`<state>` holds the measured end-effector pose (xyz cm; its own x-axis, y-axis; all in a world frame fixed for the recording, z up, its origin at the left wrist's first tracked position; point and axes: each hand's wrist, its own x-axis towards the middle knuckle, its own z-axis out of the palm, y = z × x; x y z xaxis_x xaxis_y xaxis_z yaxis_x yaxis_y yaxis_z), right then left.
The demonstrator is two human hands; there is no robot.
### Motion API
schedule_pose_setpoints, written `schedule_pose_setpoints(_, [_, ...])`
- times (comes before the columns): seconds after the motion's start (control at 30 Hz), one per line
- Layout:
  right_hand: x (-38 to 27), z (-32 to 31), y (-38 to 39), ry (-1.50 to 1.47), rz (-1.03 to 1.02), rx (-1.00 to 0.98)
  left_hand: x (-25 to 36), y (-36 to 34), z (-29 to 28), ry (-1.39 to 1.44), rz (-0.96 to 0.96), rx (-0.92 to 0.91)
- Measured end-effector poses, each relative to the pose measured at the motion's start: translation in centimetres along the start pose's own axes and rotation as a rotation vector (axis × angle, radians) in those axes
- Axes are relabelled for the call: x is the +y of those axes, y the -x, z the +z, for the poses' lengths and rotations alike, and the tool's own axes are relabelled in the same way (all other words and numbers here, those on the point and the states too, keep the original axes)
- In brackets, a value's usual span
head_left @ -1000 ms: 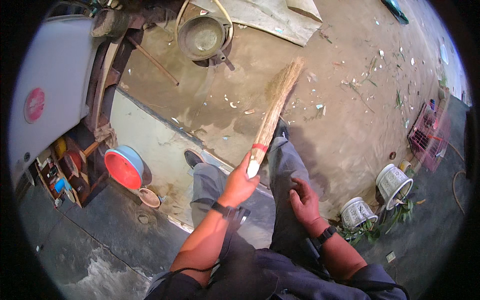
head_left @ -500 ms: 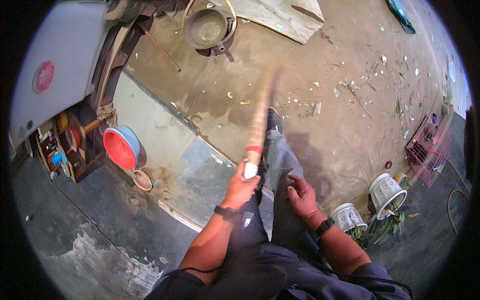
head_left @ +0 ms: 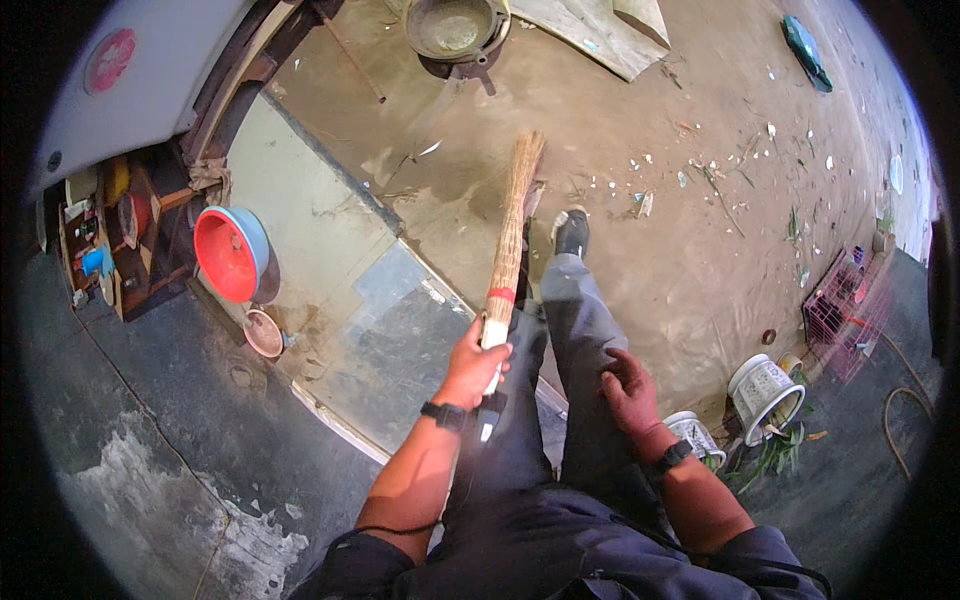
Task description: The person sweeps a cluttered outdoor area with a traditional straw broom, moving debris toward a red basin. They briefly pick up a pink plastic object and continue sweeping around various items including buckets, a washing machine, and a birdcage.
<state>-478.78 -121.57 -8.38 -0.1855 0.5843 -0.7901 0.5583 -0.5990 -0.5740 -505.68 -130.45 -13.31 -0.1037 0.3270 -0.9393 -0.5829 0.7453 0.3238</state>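
- Left hand (head_left: 474, 370): wrapped round the pale butt of a short straw broom (head_left: 512, 230), just below its red binding; a dark wristband (head_left: 443, 415) circles that wrist.
- The broom lies in front of the body, bristles pointing away; whether their tips touch the ground cannot be told.
- Right hand (head_left: 628, 388): holding nothing, fingers loosely curled, above the right trouser leg (head_left: 580, 310); contact with the cloth is unclear. A dark watch (head_left: 675, 455) sits on this wrist.
- Just right of the bristles, a dark shoe (head_left: 572, 232) stands on the brown ground (head_left: 590, 120), where pale scraps (head_left: 645, 205) lie scattered farther right.
- On the left, a red-lined blue basin (head_left: 228, 255) is tipped on its side, a small pinkish bowl (head_left: 263, 333) near it, and a cluttered wooden shelf (head_left: 150, 265) beyond.
- At the right, two white planters (head_left: 762, 395) with leafy stems sit side by side; a pink wire cage (head_left: 848, 305) and a curved hose (head_left: 890, 425) lie farther out.
- At the far edge are a round metal pan (head_left: 450, 28) and a pale sheet (head_left: 600, 35).
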Motion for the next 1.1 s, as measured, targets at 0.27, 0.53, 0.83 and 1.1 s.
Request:
schedule_pose_setpoints(0.27, [3.1,-3.7,1.1,0.354,-0.075,0.144,1.0,0.9,-10.6,0.028,0.104,0.5])
schedule_pose_setpoints(0.53, [11.4,-10.5,1.0,0.733,-0.119,0.243,1.6,-7.4,6.7,0.053,0.082,0.055])
schedule_pose_setpoints(0.83, [14.5,-15.7,1.6,0.576,-0.123,0.251,-4.6,0.3,13.6,0.012,0.096,0.255])
schedule_pose_setpoints(1.1, [14.9,-18.8,1.8,0.493,-0.129,0.27,-8.0,-3.2,22.4,0.287,-0.154,0.113])
